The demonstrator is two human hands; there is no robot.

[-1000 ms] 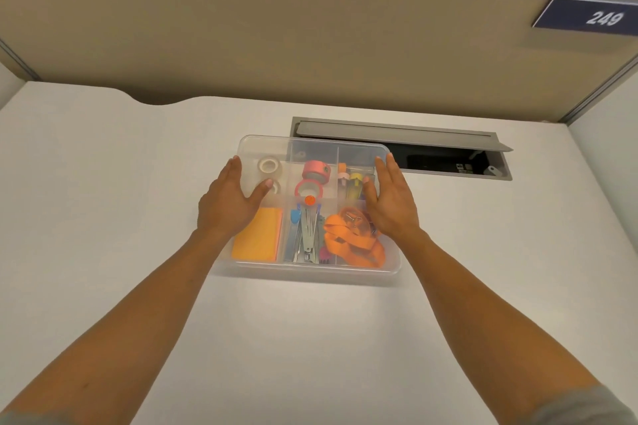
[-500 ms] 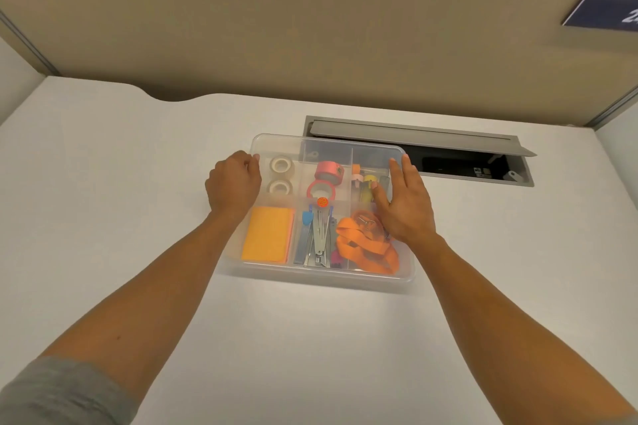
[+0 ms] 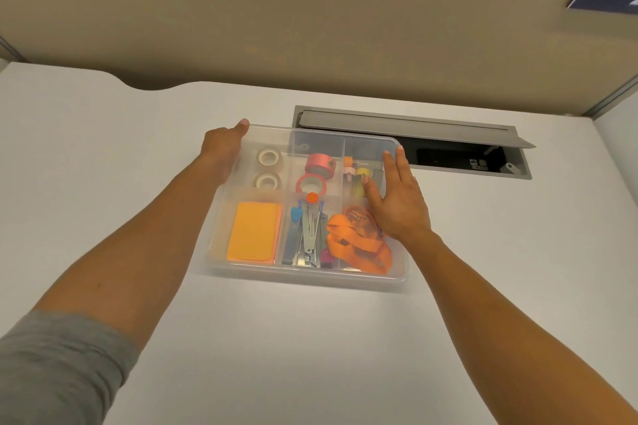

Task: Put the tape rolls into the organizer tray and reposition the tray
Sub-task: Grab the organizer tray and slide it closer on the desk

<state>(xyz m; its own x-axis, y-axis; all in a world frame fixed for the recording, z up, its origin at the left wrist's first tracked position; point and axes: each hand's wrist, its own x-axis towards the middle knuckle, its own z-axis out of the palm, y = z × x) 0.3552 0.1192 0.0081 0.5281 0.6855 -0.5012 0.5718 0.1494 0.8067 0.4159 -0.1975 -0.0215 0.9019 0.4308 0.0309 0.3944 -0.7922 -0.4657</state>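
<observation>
The clear organizer tray (image 3: 310,274) lies on the white desk, its far right corner over the edge of the cable hatch. Two white tape rolls (image 3: 269,158) sit in its far left compartment. Two pink tape rolls (image 3: 319,164) sit in the far middle one. My left hand (image 3: 221,148) grips the tray's far left corner, thumb on the far rim. My right hand (image 3: 397,203) holds the right wall, fingers stretched along the rim and thumb inside the tray.
Orange sticky notes (image 3: 253,231), a stapler with clips (image 3: 307,238) and an orange lanyard (image 3: 355,245) fill the near compartments. An open cable hatch (image 3: 414,128) lies just behind the tray. A beige partition (image 3: 310,28) closes the desk's far edge.
My left hand has slid from lying flat over the tray's left side to its far left corner and closed on it. My right hand stays on the right wall. The tray has barely shifted.
</observation>
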